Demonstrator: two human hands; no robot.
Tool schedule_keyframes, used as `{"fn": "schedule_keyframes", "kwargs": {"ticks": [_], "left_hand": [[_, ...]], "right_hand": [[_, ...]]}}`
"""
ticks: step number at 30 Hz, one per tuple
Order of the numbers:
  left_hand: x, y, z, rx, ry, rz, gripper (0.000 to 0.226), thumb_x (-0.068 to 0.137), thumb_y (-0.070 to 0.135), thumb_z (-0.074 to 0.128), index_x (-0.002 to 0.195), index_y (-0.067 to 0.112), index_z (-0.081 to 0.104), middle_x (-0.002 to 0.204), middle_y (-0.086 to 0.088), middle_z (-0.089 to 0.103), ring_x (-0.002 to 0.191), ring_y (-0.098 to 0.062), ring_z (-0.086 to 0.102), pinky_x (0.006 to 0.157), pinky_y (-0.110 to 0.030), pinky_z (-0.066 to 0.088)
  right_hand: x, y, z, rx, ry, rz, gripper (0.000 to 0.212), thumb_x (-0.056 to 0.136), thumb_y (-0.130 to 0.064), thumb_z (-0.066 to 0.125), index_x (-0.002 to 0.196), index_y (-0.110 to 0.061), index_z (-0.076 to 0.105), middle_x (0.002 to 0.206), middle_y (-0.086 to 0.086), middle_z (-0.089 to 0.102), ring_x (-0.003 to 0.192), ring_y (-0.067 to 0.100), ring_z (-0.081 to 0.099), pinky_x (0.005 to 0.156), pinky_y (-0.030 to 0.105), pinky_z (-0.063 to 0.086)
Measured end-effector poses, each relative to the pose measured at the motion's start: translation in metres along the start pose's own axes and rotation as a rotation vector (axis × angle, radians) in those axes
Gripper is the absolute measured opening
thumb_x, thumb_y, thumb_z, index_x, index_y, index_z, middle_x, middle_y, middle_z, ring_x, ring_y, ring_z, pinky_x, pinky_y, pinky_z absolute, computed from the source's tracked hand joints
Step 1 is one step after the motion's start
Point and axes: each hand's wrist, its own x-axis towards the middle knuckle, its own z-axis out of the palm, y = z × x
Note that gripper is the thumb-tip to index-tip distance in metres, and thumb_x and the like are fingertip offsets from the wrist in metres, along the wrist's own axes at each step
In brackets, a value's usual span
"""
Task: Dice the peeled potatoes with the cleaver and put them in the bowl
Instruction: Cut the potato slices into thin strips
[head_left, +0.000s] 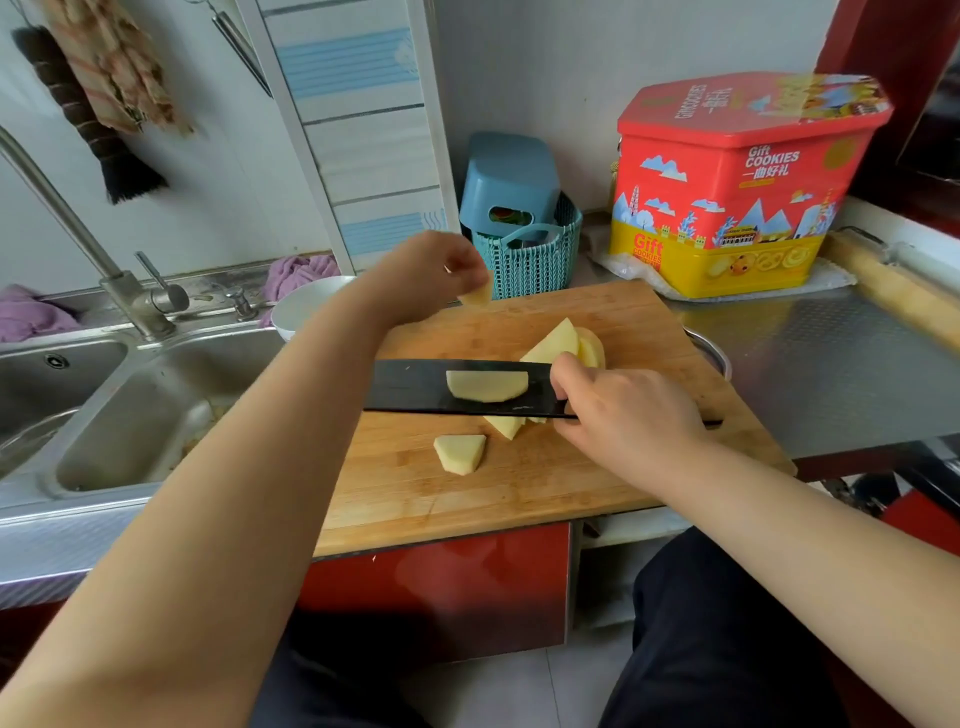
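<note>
1. Board (519, 483) of wood covers your tabletop (841, 374).
2. Cleaver (415, 387), clasped by your right hand (623, 415), carries a potato slice (485, 385).
3. Bowl (304, 306) sits behind your left hand (431, 270), whose grip pinches a potato piece (478, 295).

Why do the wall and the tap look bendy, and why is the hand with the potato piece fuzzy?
Head view: the wide-angle lens bows the tap and wall trim near the edges; the left hand pinching a potato piece is blurred, seemingly by motion; the steel counter shines with soft glare.

Head-worn view, angled down, close over cutting board (519, 499)
</note>
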Motion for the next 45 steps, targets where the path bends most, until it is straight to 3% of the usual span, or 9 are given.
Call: {"fn": "schedule_keyframes", "kwargs": {"ticks": [4,7,14,18,23,30,39,42,45], "left_hand": [[-0.05,0.005,-0.025,-0.487,0.253,0.07,0.003,0.09,0.021,0.067,0.091,0.023,0.065,0.085,0.007,0.067,0.079,-0.005,0.061,0.072,-0.016,0.049],[-0.079,-0.008,-0.014,-0.576,0.163,0.005,0.008,0.081,0.024,0.07,0.088,0.02,0.067,0.082,0.004,0.069,0.079,-0.008,0.064,0.075,-0.019,0.052],[-0.098,-0.038,0.083,-0.273,-0.112,-0.29,0.005,0.086,0.029,0.072,0.088,0.025,0.07,0.088,0.008,0.067,0.085,-0.01,0.06,0.076,-0.027,0.049],[-0.095,-0.04,0.079,-0.162,-0.187,-0.214,0.021,0.089,0.039,0.065,0.108,0.03,0.071,0.107,0.012,0.058,0.098,-0.009,0.055,0.084,-0.026,0.045],[-0.095,-0.04,0.074,0.096,-0.418,-0.163,0.061,0.074,0.048,0.077,0.128,0.034,0.052,0.116,0.013,0.044,0.108,-0.009,0.039,0.111,-0.04,0.03],[-0.089,-0.032,0.071,0.102,-0.47,-0.204,0.063,0.076,0.045,0.078,0.129,0.028,0.049,0.121,0.009,0.047,0.117,-0.016,0.044,0.103,-0.038,0.04],[-0.106,-0.026,0.072,-0.113,-0.437,-0.166,0.061,0.081,0.028,0.076,0.129,0.036,0.04,0.109,0.028,0.045,0.116,-0.01,0.043,0.098,-0.033,0.038],[-0.113,-0.032,0.073,-0.199,-0.41,-0.151,0.044,0.087,0.025,0.07,0.122,0.043,0.049,0.122,0.016,0.05,0.119,-0.007,0.045,0.098,-0.031,0.038],[-0.124,-0.04,0.069,-0.51,-0.293,-0.129,0.032,0.088,0.022,0.066,0.111,0.043,0.057,0.108,0.005,0.058,0.093,-0.008,0.054,0.082,-0.035,0.049]], "right_hand": [[0.003,0.01,-0.002,0.039,-0.117,0.201,0.024,0.098,-0.039,0.05,0.109,-0.023,0.036,0.072,-0.011,0.05,0.059,0.019,0.054,0.046,0.028,0.037],[0.006,0.014,-0.001,0.114,-0.093,0.36,0.022,0.097,-0.039,0.053,0.106,-0.025,0.038,0.065,-0.012,0.046,0.06,0.021,0.054,0.046,0.028,0.031],[0.01,0.005,-0.009,0.148,-0.068,0.444,0.026,0.096,-0.044,0.054,0.109,-0.025,0.043,0.06,-0.011,0.042,0.05,0.01,0.039,0.043,0.027,0.023],[0.006,0.0,-0.011,0.161,-0.068,0.462,0.026,0.096,-0.046,0.053,0.107,-0.027,0.04,0.059,-0.011,0.043,0.049,0.01,0.039,0.043,0.026,0.024],[0.003,-0.006,-0.014,0.139,-0.038,0.433,0.028,0.095,-0.046,0.056,0.11,-0.025,0.043,0.056,-0.012,0.039,0.045,0.003,0.034,0.04,0.024,0.019],[0.007,-0.019,-0.019,0.157,-0.027,0.384,0.036,0.083,-0.036,0.075,0.103,-0.017,0.052,0.05,-0.016,0.032,0.037,-0.002,0.017,0.04,0.015,0.008],[0.014,-0.018,-0.036,0.256,-0.092,0.406,0.024,0.097,-0.044,0.052,0.112,-0.027,0.042,0.064,-0.012,0.046,0.053,0.005,0.044,0.042,0.026,0.031],[0.021,-0.016,-0.046,0.369,-0.168,0.436,0.025,0.096,-0.047,0.055,0.113,-0.03,0.046,0.072,-0.015,0.048,0.064,0.005,0.049,0.05,0.028,0.041],[0.024,-0.016,-0.049,0.485,-0.291,0.477,0.033,0.094,-0.047,0.058,0.12,-0.03,0.049,0.081,-0.016,0.05,0.073,0.008,0.055,0.057,0.029,0.046]]}}
